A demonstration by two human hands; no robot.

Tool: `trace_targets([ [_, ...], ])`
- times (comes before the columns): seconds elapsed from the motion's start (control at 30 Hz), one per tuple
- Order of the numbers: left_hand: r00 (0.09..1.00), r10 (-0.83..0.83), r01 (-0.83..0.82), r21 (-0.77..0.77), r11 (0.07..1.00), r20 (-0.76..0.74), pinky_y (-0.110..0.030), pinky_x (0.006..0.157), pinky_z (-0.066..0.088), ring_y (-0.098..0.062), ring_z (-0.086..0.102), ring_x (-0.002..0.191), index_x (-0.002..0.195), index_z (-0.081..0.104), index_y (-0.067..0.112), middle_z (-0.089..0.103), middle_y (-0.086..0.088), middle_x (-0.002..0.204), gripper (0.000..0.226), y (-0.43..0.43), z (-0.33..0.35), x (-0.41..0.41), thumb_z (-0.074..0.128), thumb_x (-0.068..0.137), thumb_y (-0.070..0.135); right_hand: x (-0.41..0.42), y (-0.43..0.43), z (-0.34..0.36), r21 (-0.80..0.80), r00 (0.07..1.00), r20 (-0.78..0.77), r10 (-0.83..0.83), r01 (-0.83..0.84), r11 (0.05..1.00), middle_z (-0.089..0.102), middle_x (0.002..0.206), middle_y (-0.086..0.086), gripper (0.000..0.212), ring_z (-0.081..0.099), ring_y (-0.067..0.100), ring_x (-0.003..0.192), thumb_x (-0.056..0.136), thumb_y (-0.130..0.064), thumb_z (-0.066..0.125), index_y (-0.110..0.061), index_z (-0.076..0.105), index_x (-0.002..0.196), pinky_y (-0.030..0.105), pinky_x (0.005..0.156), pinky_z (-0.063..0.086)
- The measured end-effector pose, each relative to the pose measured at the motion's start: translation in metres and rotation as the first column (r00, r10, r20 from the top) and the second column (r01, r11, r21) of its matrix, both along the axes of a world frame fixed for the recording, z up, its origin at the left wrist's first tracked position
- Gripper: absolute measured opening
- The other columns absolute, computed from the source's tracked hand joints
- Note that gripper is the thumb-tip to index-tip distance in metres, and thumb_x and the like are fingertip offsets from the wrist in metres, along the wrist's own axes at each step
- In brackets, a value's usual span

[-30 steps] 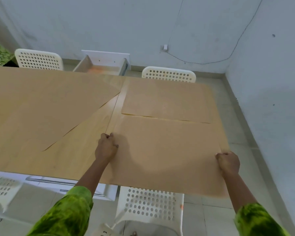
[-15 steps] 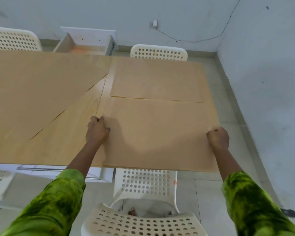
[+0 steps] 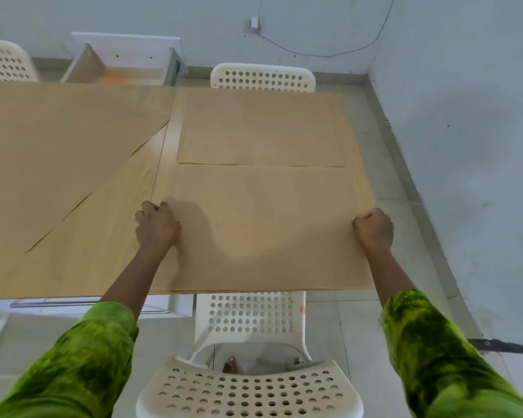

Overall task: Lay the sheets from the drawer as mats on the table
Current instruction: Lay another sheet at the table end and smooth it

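Both hands grip the near sheet [image 3: 263, 224] on the table [image 3: 103, 251]: left hand [image 3: 157, 227] and right hand [image 3: 374, 227] each curl fingers tightly on opposite edges. A second sheet [image 3: 260, 128] lies just beyond it.

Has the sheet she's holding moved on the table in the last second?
Yes. The near sheet overhung the table edge before; now it has slid away from the person, its near edge roughly level with it.

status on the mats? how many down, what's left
Done: a far sheet lies flat on the table, and a large sheet covers the left side, though it sits at an angle. In hand: the left hand and right hand grip the side edges of the near sheet, placing it. Left: letting go, perhaps squaring the angled sheet. The open drawer shows no clear sheets remaining.
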State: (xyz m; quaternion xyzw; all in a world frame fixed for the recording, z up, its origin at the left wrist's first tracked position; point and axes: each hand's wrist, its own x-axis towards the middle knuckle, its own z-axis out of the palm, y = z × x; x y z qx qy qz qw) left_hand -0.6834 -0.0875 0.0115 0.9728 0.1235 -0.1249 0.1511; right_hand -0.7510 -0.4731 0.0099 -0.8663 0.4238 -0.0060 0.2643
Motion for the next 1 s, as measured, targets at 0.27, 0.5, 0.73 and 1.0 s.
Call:
trace_targets([
  [0.27,1.000,0.001,0.000,0.055,0.999,-0.028,-0.049,0.095,0.039,-0.038,0.030,0.122,0.134,0.038,0.004,0.031,-0.019,0.132,0.045,-0.006,0.001,0.000,0.046,0.093,0.020,-0.005,-0.001,-0.003,-0.044,0.996,0.036,0.078,-0.077,0.996,0.051,0.116,0.018,0.023,0.046,0.036,0.112,0.089,-0.022,0.054,-0.008,0.056,0.106,0.042,0.092,0.039],
  [0.5,0.999,-0.006,0.010,0.078,0.997,-0.046,-0.048,0.097,0.038,-0.037,0.029,0.123,0.140,0.032,0.006,0.029,-0.017,0.133,0.048,-0.007,-0.001,0.001,0.042,0.095,0.018,-0.003,-0.001,-0.001,-0.026,0.996,0.029,0.082,-0.082,0.996,0.051,0.117,0.018,0.022,0.045,0.036,0.113,0.089,-0.021,0.053,-0.009,0.055,0.106,0.041,0.093,0.037],
  [0.73,0.999,-0.015,0.020,0.087,0.996,-0.047,-0.048,0.094,0.038,-0.037,0.030,0.121,0.135,0.036,0.003,0.030,-0.018,0.132,0.043,-0.007,0.000,0.001,0.037,0.093,0.013,-0.002,0.001,0.002,0.001,0.999,0.006,0.044,-0.044,0.999,0.050,0.121,0.018,0.024,0.043,0.035,0.116,0.089,-0.020,0.053,-0.008,0.055,0.109,0.040,0.095,0.036],
  [1.0,0.937,-0.261,0.243,0.104,0.965,0.232,-0.047,0.100,0.034,-0.035,0.035,0.126,0.132,0.042,0.003,0.036,-0.016,0.141,0.045,-0.056,0.016,0.025,0.043,0.090,0.017,0.050,0.062,0.013,-0.130,0.970,0.085,0.226,-0.214,0.968,0.051,0.121,0.018,0.027,0.043,0.034,0.118,0.086,-0.014,0.048,-0.005,0.055,0.111,0.041,0.094,0.037],
])
